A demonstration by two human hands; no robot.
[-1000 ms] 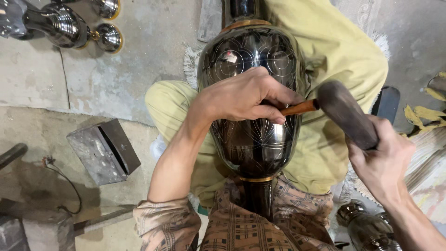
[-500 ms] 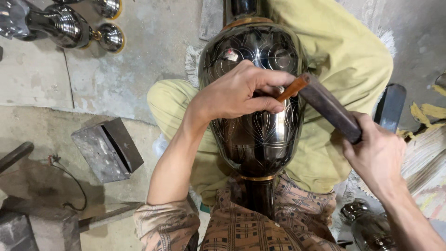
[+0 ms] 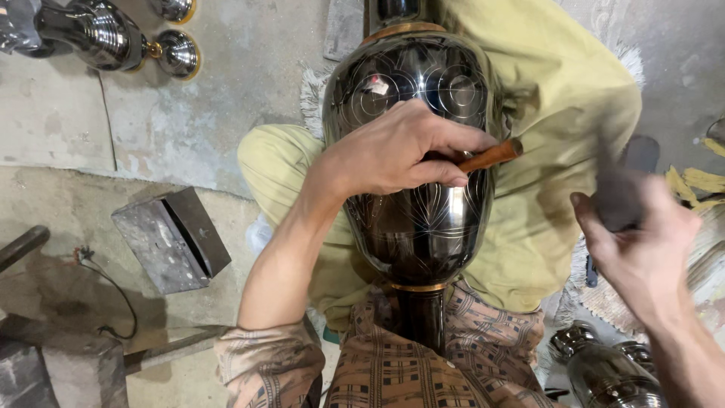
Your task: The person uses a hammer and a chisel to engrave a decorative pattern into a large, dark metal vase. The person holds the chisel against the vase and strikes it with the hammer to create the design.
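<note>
Nearest me, at six o'clock, the dark neck of the engraved metal vase [image 3: 415, 204] runs down between my knees against my checked shirt [image 3: 408, 370]; its polished black belly lies across my lap, on my yellow-green trousers [image 3: 559, 113], with its far brass collar at twelve o'clock.

My left hand [image 3: 393, 155] lies over the middle of the belly, its grip closed around a wooden-handled chisel [image 3: 491, 156] whose butt end pokes out toward three o'clock; the tip is hidden under my fingers, so I cannot tell just where it meets the metal.

My right hand [image 3: 642, 242] is at four o'clock, its grip wrapped around the dark mallet [image 3: 615, 196], which is blurred. Half a second ago the mallet's head was right at the chisel's butt; now it is well apart from it, drawn back to my right. I judge that one blow has landed and the swing is reset, while the chisel hand has barely shifted on the vase.

Farther out, a grey metal block [image 3: 170, 238] sits on the concrete floor [image 3: 242, 91] at nine o'clock, and shiny metal vessels [image 3: 113, 38] lie at eleven o'clock.
</note>
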